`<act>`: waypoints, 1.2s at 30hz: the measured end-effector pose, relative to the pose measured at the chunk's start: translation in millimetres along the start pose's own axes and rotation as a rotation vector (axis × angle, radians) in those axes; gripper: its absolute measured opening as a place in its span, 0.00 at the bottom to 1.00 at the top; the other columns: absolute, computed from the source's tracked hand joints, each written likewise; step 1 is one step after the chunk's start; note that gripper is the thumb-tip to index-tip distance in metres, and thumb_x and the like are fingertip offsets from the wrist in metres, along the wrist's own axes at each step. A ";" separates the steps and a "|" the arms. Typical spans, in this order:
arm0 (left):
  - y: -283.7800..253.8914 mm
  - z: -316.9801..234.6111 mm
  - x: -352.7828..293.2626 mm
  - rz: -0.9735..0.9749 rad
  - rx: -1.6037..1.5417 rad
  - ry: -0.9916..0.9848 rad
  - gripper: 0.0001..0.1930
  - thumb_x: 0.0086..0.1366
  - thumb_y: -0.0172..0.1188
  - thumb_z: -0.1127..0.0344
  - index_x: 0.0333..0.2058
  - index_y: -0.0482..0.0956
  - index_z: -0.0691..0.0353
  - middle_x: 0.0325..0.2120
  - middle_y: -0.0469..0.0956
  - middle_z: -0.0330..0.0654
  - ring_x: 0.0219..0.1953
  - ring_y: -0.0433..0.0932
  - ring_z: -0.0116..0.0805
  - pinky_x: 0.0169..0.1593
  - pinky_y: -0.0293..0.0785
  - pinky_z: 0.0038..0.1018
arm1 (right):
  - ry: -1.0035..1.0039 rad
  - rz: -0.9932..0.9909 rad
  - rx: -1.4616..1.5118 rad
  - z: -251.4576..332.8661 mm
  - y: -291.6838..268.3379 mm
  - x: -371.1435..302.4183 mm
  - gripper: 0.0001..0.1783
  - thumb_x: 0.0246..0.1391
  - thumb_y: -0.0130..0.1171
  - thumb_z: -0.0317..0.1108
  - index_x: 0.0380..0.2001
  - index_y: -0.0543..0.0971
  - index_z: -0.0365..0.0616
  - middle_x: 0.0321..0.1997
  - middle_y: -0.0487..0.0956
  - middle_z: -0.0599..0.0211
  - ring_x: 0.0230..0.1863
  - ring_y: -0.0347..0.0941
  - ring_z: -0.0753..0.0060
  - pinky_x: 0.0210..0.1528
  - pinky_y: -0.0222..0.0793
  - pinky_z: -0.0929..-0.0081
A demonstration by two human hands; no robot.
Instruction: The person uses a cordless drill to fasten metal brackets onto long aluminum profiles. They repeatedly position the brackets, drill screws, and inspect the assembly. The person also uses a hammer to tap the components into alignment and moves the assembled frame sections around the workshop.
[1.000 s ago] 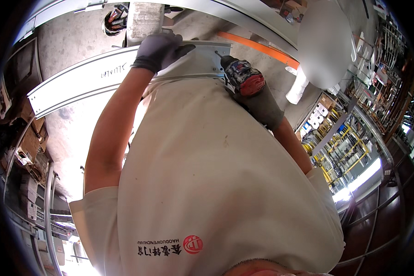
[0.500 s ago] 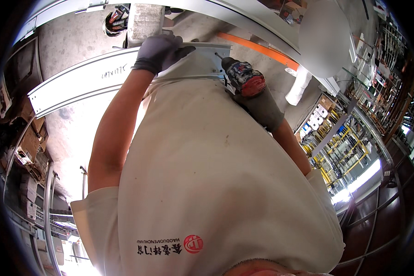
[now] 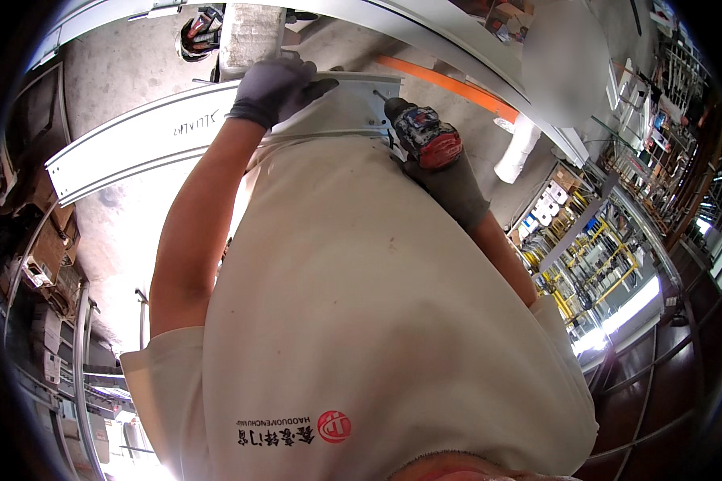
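- Little has moved since earlier: left hand [image 3: 274, 86], gloved, stays clamped on the metal channel [image 3: 160, 136].
- Right hand [image 3: 451, 183] fingers wrap the drill [image 3: 421, 135] at the channel.

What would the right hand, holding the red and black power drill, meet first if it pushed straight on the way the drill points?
Most likely the long grey metal channel: the right hand aims the red and black power drill at its face, near the gloved left hand. Whether the tip already touches is unclear.

Pale metal channel [image 3: 176, 136] lies level; red-black drill [image 3: 423, 136] seemingly touches it.
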State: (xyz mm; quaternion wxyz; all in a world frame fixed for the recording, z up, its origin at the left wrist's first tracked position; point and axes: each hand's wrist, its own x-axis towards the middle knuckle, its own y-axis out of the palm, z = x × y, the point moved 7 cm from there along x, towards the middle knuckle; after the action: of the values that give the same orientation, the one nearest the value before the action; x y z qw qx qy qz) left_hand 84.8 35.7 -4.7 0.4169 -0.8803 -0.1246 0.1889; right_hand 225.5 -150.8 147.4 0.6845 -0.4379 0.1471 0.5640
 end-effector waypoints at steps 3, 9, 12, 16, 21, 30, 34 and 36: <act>-0.3 -0.7 0.0 0.005 -0.002 0.001 0.27 0.72 0.51 0.36 0.36 0.80 0.56 0.30 0.84 0.51 0.36 0.84 0.53 0.39 0.80 0.46 | -0.013 -0.046 0.028 -8.8 1.7 0.9 0.20 0.54 0.69 0.33 0.47 0.78 0.35 0.44 0.84 0.54 0.44 0.80 0.59 0.51 0.76 0.64; 2.9 0.6 1.0 0.029 0.024 0.002 0.27 0.72 0.50 0.35 0.36 0.80 0.55 0.33 0.84 0.49 0.38 0.84 0.52 0.39 0.81 0.46 | 0.012 -0.041 0.015 -4.8 0.0 -1.8 0.18 0.54 0.69 0.35 0.45 0.79 0.37 0.42 0.84 0.54 0.42 0.80 0.58 0.49 0.76 0.64; -1.0 -1.2 2.3 0.074 0.027 -0.023 0.27 0.72 0.50 0.35 0.36 0.80 0.56 0.33 0.84 0.49 0.39 0.84 0.52 0.39 0.81 0.46 | 0.042 -0.009 -0.041 7.5 -1.2 -0.5 0.18 0.54 0.69 0.35 0.45 0.79 0.38 0.42 0.84 0.55 0.43 0.81 0.58 0.50 0.76 0.65; 1.3 -0.4 1.7 0.050 0.024 0.001 0.27 0.72 0.50 0.35 0.36 0.80 0.56 0.33 0.84 0.49 0.39 0.84 0.52 0.39 0.81 0.47 | -0.123 -0.061 -0.095 15.2 -1.7 0.5 0.18 0.54 0.67 0.33 0.47 0.79 0.38 0.42 0.84 0.55 0.43 0.81 0.58 0.50 0.76 0.66; -0.6 -1.8 2.1 0.067 0.012 0.002 0.28 0.73 0.49 0.36 0.36 0.80 0.57 0.32 0.84 0.49 0.38 0.84 0.52 0.39 0.80 0.47 | 0.054 -0.029 0.078 -2.7 -7.2 1.2 0.19 0.54 0.66 0.32 0.48 0.79 0.37 0.42 0.85 0.56 0.43 0.81 0.61 0.50 0.77 0.68; 1.3 -0.8 2.3 0.046 0.005 0.009 0.27 0.73 0.50 0.37 0.36 0.80 0.57 0.32 0.84 0.48 0.37 0.84 0.52 0.39 0.81 0.46 | 0.189 -0.076 0.149 -16.5 -11.6 2.1 0.20 0.52 0.69 0.31 0.46 0.78 0.35 0.35 0.83 0.64 0.32 0.77 0.75 0.37 0.75 0.70; 2.8 0.4 1.7 0.048 -0.009 -0.010 0.28 0.72 0.49 0.35 0.35 0.83 0.56 0.33 0.83 0.48 0.38 0.84 0.50 0.39 0.80 0.45 | 0.215 -0.081 0.148 -26.7 -12.5 2.3 0.20 0.53 0.70 0.32 0.46 0.78 0.36 0.34 0.83 0.65 0.31 0.76 0.76 0.36 0.75 0.71; 3.8 1.4 1.4 0.038 -0.011 -0.005 0.28 0.72 0.49 0.36 0.35 0.83 0.56 0.33 0.83 0.48 0.37 0.84 0.50 0.40 0.80 0.45 | 0.249 -0.076 0.158 -27.2 -12.8 0.7 0.20 0.53 0.71 0.32 0.46 0.78 0.36 0.34 0.83 0.66 0.31 0.76 0.76 0.36 0.75 0.71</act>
State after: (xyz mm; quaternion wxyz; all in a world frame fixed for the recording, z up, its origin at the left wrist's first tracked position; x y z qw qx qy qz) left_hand 85.6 34.9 -8.8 0.4078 -0.8845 -0.1098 0.1984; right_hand 245.2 -171.0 136.9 0.7139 -0.4546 0.2580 0.4658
